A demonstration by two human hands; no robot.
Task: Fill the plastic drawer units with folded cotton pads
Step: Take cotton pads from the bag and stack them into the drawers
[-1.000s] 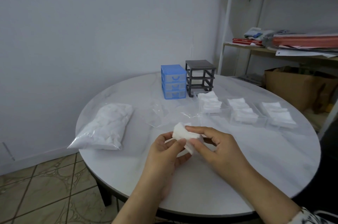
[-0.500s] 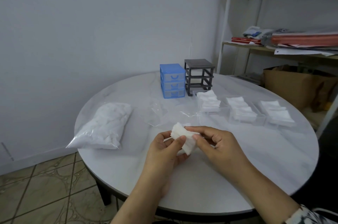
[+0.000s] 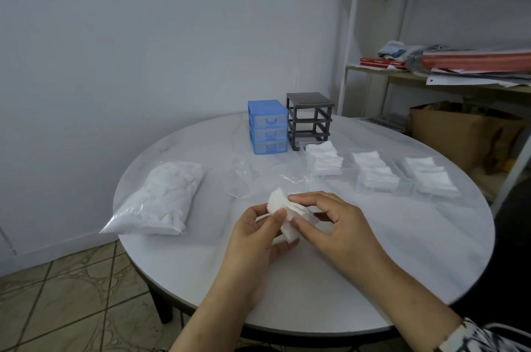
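The left hand and the right hand are both pinching a small stack of cotton pads above the table. To fold well, the person should be keeping the edges aligned. Behind are standing the blue drawer unit and the empty black frame, beside three filled clear drawers.

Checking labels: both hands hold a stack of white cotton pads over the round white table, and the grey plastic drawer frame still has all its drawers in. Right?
Not quite. The head view shows the grey plastic drawer frame empty; three clear plastic drawers sit on the round white table, filled with pads. The left hand and right hand do hold the stack of white cotton pads.
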